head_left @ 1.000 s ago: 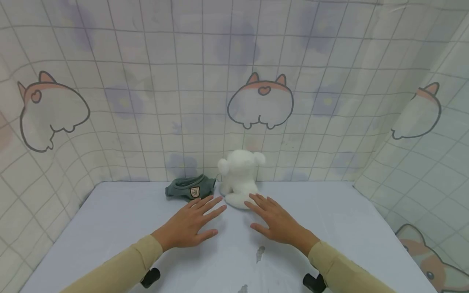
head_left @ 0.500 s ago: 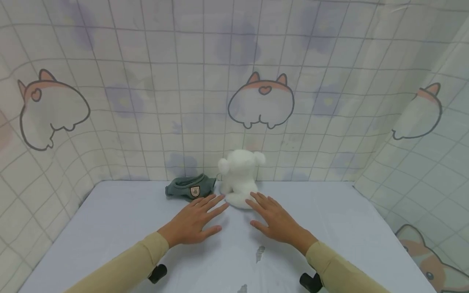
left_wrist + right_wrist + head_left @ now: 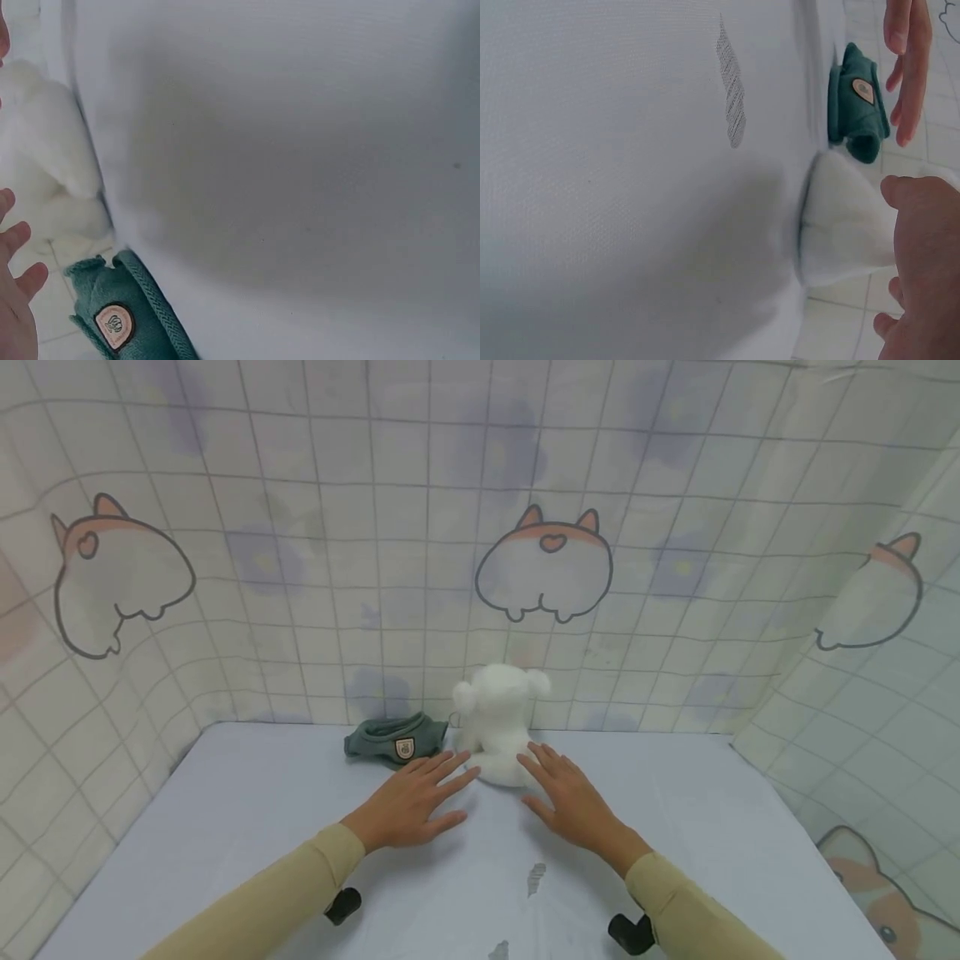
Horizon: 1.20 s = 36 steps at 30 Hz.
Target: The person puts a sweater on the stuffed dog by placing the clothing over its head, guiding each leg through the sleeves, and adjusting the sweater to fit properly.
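A white plush toy (image 3: 497, 706) with two round ears sits near the back edge of the table. Left of it lies a small green doll garment (image 3: 386, 739) with a shield-shaped patch, also visible in the left wrist view as a green garment (image 3: 146, 322). My left hand (image 3: 411, 800) is spread palm down in front of the garment, holding nothing. The right hand (image 3: 576, 803), likewise empty with straight fingers, has its fingertips overlapping the toy's lower right side in the head view. In the right wrist view the thumb crosses in front of the plush toy (image 3: 847, 225).
A white-covered table (image 3: 255, 827) bears a grey mark (image 3: 536, 878) and another near its front. Behind it hangs a gridded curtain (image 3: 405, 552) with cartoon animals, folding round to both sides. Dark wrist cameras sit under both sleeves.
Both hands have moved slightly forward toward the plush toy, the left one also rightward. The head view has shifted a little. The toy and garment stay in place.
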Each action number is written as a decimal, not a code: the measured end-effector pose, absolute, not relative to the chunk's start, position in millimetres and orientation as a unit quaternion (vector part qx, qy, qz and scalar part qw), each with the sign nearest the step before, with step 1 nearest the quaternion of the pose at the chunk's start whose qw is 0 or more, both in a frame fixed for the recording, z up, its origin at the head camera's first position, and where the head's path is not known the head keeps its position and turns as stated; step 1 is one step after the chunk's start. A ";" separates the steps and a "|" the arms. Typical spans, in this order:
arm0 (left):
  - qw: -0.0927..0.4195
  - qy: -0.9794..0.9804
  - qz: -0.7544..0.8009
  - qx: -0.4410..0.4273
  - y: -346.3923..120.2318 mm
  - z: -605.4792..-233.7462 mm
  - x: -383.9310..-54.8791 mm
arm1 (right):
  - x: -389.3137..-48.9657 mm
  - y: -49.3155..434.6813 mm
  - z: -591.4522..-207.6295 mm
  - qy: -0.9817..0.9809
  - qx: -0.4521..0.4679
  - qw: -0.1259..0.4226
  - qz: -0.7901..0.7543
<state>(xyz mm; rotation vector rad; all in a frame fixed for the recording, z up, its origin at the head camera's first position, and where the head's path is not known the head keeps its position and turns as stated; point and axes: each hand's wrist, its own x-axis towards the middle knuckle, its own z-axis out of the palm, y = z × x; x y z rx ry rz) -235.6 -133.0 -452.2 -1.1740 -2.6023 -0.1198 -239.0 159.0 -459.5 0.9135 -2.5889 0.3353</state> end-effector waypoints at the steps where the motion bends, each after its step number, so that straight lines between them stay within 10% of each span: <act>1: 0.140 -0.902 -0.046 -0.405 -132.2 -452.9 -236.6 | -239.6 159.5 -459.2 -0.919 0.324 0.188 0.122; 24: 0.094 -0.930 -0.082 -0.346 -120.0 -458.3 -257.4 | -248.7 151.0 -458.8 -0.918 0.301 0.184 0.181; 36: 0.092 -0.939 -0.114 -0.312 -115.0 -464.5 -265.2 | -250.4 146.7 -457.1 -0.937 0.223 0.089 0.256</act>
